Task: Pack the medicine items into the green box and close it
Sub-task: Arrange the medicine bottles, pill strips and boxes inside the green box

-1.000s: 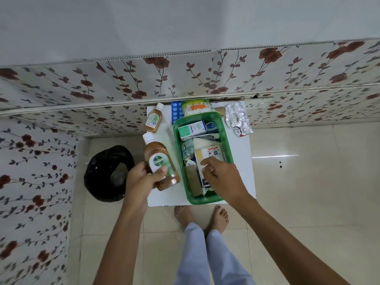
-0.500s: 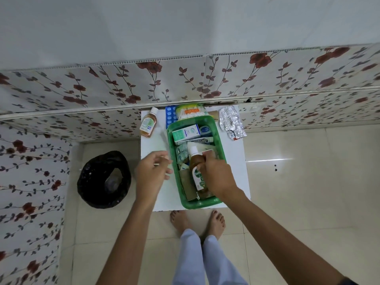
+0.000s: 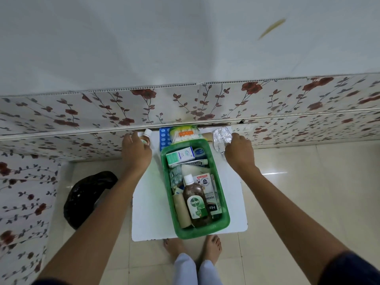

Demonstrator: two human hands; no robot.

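The fingers of the left hand (image 3: pixel 135 153) curled over a small amber bottle with a white cap (image 3: pixel 146 136) at the far left corner of the white rectangular table (image 3: pixel 152 212), grasping it, though the hand hid most of its body. The right hand (image 3: pixel 239 153) reached to the far right corner, its fingertips touching a crumpled silver foil blister pack (image 3: pixel 221 136); whether they had pinched it or merely rested on it could not be told. Between the two hands, the open green plastic box (image 3: pixel 225 202) lay lengthwise down the middle of the table, its near end reaching the near edge. Inside it, a large brown antiseptic bottle with a green label (image 3: pixel 195 202) lay flat toward the near end, beside a tan roll and a carton, with a green-and-white medicine carton (image 3: pixel 180 156) across the far end. Just past the box, at the far edge, sat a clear pack of cotton buds with an orange label (image 3: pixel 185 133) and a blue strip of tablets (image 3: pixel 164 138). The table stood against a wall clad in white panels printed with red flowers (image 3: pixel 205 101), plain pale wall above. Glossy cream floor tiles (image 3: pixel 298 192) spread around, a black plastic bag (image 3: pixel 86 198) sat on the floor left of the table, and bare feet (image 3: pixel 212 247) showed below the near edge.
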